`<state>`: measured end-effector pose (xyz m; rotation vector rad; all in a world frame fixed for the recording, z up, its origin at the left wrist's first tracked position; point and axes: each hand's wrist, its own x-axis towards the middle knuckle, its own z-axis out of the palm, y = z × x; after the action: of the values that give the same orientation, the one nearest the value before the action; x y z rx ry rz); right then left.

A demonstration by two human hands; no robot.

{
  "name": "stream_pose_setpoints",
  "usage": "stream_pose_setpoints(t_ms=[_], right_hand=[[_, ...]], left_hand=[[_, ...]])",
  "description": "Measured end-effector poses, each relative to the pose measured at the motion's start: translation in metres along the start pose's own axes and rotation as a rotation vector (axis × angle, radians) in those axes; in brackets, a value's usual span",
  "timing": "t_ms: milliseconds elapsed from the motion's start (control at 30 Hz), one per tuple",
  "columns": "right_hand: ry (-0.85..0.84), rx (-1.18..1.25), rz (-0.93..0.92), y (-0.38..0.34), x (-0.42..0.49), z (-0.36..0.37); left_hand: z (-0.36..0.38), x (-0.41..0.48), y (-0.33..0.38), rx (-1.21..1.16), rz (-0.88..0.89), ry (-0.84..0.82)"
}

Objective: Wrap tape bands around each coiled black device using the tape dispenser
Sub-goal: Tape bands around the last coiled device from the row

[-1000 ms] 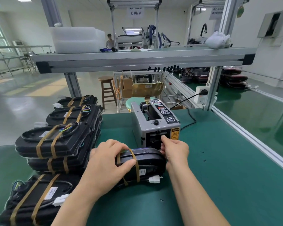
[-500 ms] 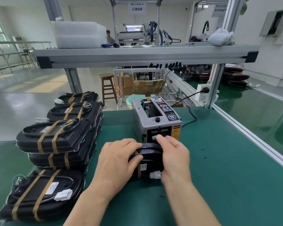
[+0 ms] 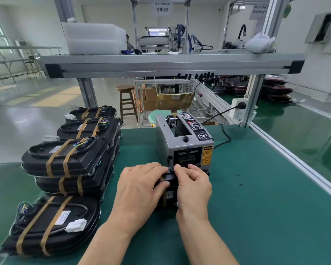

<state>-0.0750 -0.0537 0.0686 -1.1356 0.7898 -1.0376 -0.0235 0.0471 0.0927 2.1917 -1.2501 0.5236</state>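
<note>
Both hands are clamped on one black device (image 3: 170, 178), which sits on the green surface (image 3: 256, 197) just on the near side of the tape dispenser (image 3: 183, 144). The left hand (image 3: 139, 188) curls over its left side. The right hand (image 3: 194, 188) pinches its top edge, possibly on a tape end, though that spot is too hidden to tell. One tan tape band (image 3: 163, 198) shows between the hands. At the left, banded devices (image 3: 65, 159) lie stacked.
</note>
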Motion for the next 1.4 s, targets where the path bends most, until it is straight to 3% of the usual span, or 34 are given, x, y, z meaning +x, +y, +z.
stream_pose_setpoints(t_ms=[533, 767, 933, 1133, 1300, 1400], right_hand=[[0.003, -0.055, -0.050, 0.011, 0.004, -0.003], [0.114, -0.064, -0.085, 0.010, 0.009, -0.004], [-0.009, -0.193, -0.048, 0.006, 0.015, -0.001], [-0.021, -0.198, -0.149, 0.011, 0.019, -0.004], [-0.070, -0.072, -0.007, 0.016, 0.026, -0.015], [-0.273, 0.100, 0.185, 0.020, 0.032, -0.030]], left_hand=[[0.000, -0.001, 0.000, 0.049, 0.051, 0.025], [0.003, -0.001, 0.001, 0.090, 0.050, 0.069], [0.002, -0.004, 0.000, 0.080, 0.060, 0.035], [0.002, -0.005, 0.000, 0.093, 0.020, 0.000], [0.004, -0.003, 0.002, 0.227, 0.051, -0.026], [0.004, -0.001, 0.002, 0.272, 0.058, -0.030]])
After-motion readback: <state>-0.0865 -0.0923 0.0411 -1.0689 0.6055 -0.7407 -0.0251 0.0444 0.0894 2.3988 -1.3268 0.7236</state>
